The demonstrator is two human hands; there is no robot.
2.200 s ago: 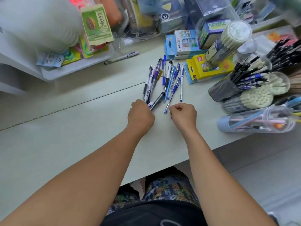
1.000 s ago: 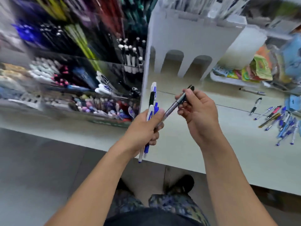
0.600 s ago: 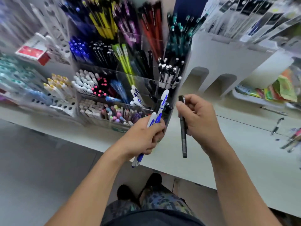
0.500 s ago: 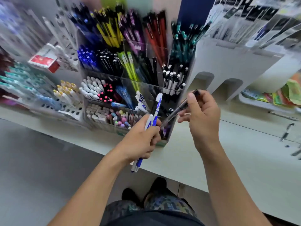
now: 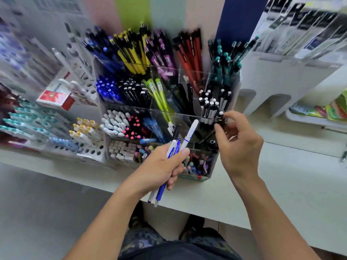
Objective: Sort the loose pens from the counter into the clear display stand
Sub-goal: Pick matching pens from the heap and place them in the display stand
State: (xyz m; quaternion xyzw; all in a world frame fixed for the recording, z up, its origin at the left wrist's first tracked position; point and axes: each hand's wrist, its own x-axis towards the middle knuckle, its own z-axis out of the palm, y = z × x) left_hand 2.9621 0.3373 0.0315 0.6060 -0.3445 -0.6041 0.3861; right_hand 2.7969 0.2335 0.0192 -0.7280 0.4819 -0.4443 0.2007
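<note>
Right hand (image 5: 239, 145) fingers (image 5: 218, 130) curled, pinching a dark pen (image 5: 217, 119) at the right-hand compartment of the clear display stand (image 5: 212, 166). Left hand (image 5: 161, 169) closed around three pens (image 5: 176, 147): one black-topped, two white-and-blue, tips upward. Stand on the pale counter (image 5: 281, 184), compartments packed by colour.

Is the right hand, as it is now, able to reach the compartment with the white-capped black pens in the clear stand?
Probably yes. The right hand already hovers at the front edge of that compartment of white-capped black pens in the clear acrylic display stand, and nothing lies between them. The left hand stays lower, gripping blue-and-white pens.
</note>
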